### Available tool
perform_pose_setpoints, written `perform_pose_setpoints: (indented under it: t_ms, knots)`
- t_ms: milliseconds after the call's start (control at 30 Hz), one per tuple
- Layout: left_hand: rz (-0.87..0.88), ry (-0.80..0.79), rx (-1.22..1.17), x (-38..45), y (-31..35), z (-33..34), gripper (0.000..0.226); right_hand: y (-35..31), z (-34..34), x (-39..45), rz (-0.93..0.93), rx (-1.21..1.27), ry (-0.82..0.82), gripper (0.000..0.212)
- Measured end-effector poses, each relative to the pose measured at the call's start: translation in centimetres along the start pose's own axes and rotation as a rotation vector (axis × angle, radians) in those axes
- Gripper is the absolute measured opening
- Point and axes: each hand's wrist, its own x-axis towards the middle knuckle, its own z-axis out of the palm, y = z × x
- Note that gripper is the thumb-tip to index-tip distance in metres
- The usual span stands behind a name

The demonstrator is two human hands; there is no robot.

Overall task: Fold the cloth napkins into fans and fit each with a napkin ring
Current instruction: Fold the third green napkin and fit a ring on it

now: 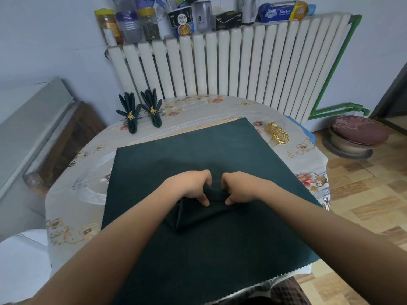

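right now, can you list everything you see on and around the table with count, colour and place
flat napkin: 1, dark green, spread across table centre
partly folded napkin: 1, dark green, on the flat one
finished fan napkins: 2, dark green with gold rings, far left of table
napkin rings: a pile, gold, far right of table
table: 1, floral covering
radiator: 1, white, behind table
jars and packages: several, mixed colours, atop radiator
pipe: 1, green, right of radiator
stool: 1, maroon cushion, floor at right
left hand: pinches the partly folded napkin
right hand: pinches it too
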Motion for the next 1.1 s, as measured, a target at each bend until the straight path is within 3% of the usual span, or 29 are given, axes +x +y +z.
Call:
perform_pose_setpoints:
  t_ms: [167, 400, 500, 667, 900, 1100]
  knots:
    - [0.053, 0.032, 0.143, -0.7, 0.7, -0.1, 0.028, -0.7, 0.5, -0.2, -0.004, -0.113, 0.035, 0.034]
    - [0.150, 0.120, 0.434, -2.2, 1.4, 1.1, 0.033, -0.3, 2.1, -1.8, -0.050, -0.157, 0.189, 0.029]
    - [0.154, 0.181, 0.501, -3.2, 1.4, 0.7, 0.029, -0.3, 2.5, -2.1, -0.091, -0.132, 0.342, 0.024]
    - [0.129, 0.453, 0.753, -4.3, 1.8, -0.4, 0.012, -0.5, 2.8, -1.6, -0.154, 0.077, 0.686, 0.009]
    - [0.063, 0.309, 0.674, -4.8, 1.2, 4.2, 0.015, 0.2, 4.6, -1.3, -0.185, 0.268, 0.466, 0.012]
    - [-0.080, 0.201, 0.236, -5.5, -1.4, 0.9, 0.030, 0.7, 3.6, -1.1, -0.145, 0.449, 0.367, 0.018]
